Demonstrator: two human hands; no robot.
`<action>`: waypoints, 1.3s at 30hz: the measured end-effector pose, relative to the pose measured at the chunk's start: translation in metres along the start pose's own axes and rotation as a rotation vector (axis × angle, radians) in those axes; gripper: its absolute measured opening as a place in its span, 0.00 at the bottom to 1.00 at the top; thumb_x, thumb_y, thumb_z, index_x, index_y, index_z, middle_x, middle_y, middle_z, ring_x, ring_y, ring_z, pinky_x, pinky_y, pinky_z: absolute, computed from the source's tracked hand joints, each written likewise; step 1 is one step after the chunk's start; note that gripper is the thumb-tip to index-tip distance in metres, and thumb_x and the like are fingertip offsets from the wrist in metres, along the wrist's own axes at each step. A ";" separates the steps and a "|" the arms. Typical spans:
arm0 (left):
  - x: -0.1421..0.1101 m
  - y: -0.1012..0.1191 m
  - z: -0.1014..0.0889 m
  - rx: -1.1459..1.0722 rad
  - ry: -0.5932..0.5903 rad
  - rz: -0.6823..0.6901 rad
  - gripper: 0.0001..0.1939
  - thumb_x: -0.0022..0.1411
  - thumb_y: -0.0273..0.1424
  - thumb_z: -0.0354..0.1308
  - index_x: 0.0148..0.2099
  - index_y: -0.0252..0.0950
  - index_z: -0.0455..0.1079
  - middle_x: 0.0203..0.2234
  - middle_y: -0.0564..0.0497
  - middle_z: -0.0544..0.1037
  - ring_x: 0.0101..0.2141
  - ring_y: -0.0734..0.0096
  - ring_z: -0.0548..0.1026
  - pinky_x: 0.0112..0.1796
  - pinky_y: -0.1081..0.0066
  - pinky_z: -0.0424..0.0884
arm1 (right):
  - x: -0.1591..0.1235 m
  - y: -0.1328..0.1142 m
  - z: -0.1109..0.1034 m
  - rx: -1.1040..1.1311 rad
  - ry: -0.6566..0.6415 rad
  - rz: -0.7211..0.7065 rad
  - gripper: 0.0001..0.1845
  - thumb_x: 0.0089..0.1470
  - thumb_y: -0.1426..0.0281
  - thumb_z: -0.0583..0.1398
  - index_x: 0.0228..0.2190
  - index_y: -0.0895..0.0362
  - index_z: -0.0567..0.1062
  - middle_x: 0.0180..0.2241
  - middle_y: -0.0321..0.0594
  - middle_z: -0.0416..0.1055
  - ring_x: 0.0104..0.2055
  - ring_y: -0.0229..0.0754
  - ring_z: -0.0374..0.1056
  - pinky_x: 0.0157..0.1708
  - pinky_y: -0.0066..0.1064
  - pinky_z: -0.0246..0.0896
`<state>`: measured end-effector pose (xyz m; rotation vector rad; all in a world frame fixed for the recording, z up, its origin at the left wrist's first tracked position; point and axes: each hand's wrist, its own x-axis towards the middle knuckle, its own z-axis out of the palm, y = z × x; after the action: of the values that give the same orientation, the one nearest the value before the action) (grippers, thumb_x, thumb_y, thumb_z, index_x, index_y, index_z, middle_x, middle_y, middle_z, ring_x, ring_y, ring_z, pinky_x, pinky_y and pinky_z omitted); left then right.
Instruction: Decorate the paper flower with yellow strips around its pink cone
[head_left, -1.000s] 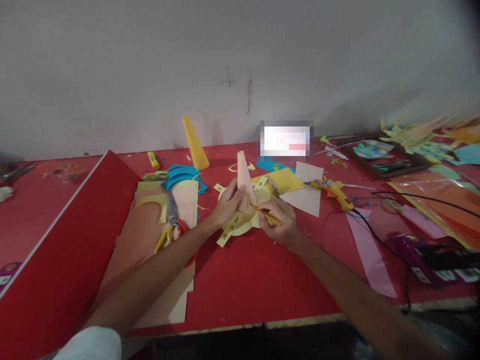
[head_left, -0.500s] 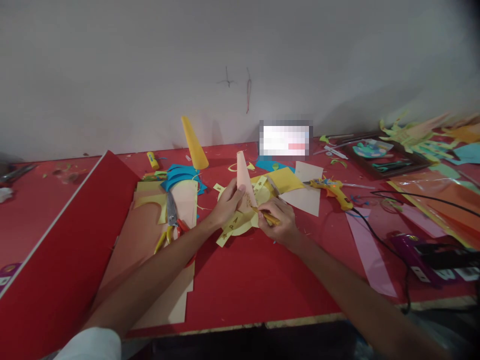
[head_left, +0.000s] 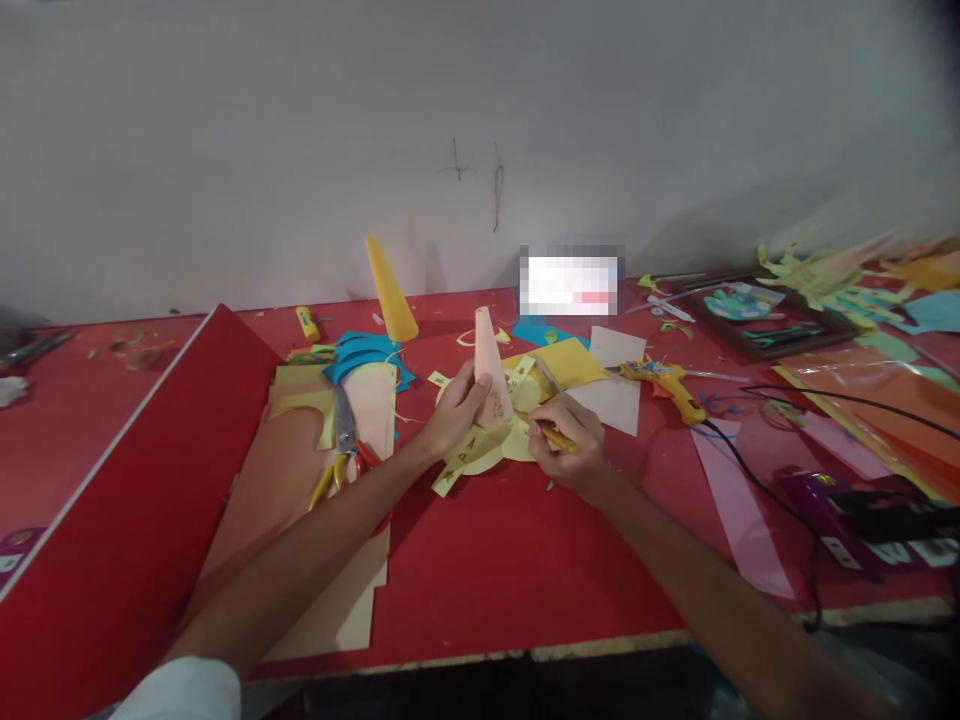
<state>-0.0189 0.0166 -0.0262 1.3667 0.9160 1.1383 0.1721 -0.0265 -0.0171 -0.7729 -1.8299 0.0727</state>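
Observation:
A pale pink paper cone point(head_left: 490, 360) stands tilted in the middle, with small gold lettering low on its side. My left hand point(head_left: 459, 405) is closed round its left side. Below the cone lies a pale yellow paper cut-out point(head_left: 487, 455) with rounded petals and strips marked with letters and stars. My right hand point(head_left: 570, 435) grips a gold pen point(head_left: 556, 438), just right of the cone; its tip is beside the lettering, apart from the cone as far as I can tell. Behind my right hand a grey blade-like tool point(head_left: 547, 374) lies on the yellow paper point(head_left: 570, 362).
Red-and-yellow-handled scissors point(head_left: 345, 425) lie on paper sheets at left, near a red board point(head_left: 142, 480). A yellow cone point(head_left: 391, 295) stands at the back. To the right are a yellow glue gun point(head_left: 664, 383) with a black cord, pink strips point(head_left: 739, 510) and a dark tray point(head_left: 787, 340).
My right hand with the pen has moved slightly right, away from the cone, so more of the gold lettering shows. My left hand still holds the cone.

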 end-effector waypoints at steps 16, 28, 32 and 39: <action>-0.001 -0.001 0.000 0.028 -0.006 0.002 0.23 0.69 0.52 0.54 0.49 0.37 0.70 0.40 0.48 0.76 0.40 0.67 0.74 0.45 0.65 0.71 | 0.003 -0.002 -0.001 0.040 -0.101 0.014 0.05 0.59 0.74 0.58 0.31 0.52 0.70 0.25 0.37 0.70 0.27 0.40 0.66 0.27 0.33 0.62; -0.003 0.003 0.001 0.063 -0.008 -0.001 0.22 0.70 0.50 0.53 0.54 0.38 0.68 0.42 0.48 0.75 0.43 0.65 0.73 0.43 0.68 0.70 | 0.054 -0.006 -0.018 0.080 0.143 0.039 0.04 0.59 0.74 0.60 0.32 0.53 0.73 0.26 0.35 0.72 0.27 0.39 0.68 0.27 0.32 0.63; -0.004 0.006 0.002 0.044 -0.009 0.001 0.22 0.70 0.50 0.53 0.53 0.38 0.67 0.42 0.48 0.75 0.42 0.66 0.72 0.43 0.68 0.69 | 0.101 -0.005 -0.019 0.104 0.173 -0.042 0.05 0.60 0.71 0.60 0.31 0.51 0.74 0.28 0.35 0.73 0.26 0.38 0.67 0.29 0.34 0.66; -0.005 0.007 0.002 -0.007 -0.006 0.007 0.21 0.71 0.50 0.52 0.52 0.38 0.66 0.42 0.48 0.74 0.41 0.66 0.72 0.45 0.66 0.69 | 0.121 0.005 -0.009 0.195 0.088 -0.006 0.06 0.61 0.69 0.60 0.31 0.51 0.74 0.27 0.34 0.72 0.27 0.38 0.68 0.28 0.33 0.66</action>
<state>-0.0189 0.0102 -0.0201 1.3679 0.9028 1.1405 0.1592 0.0393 0.0841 -0.6232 -1.7126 0.2070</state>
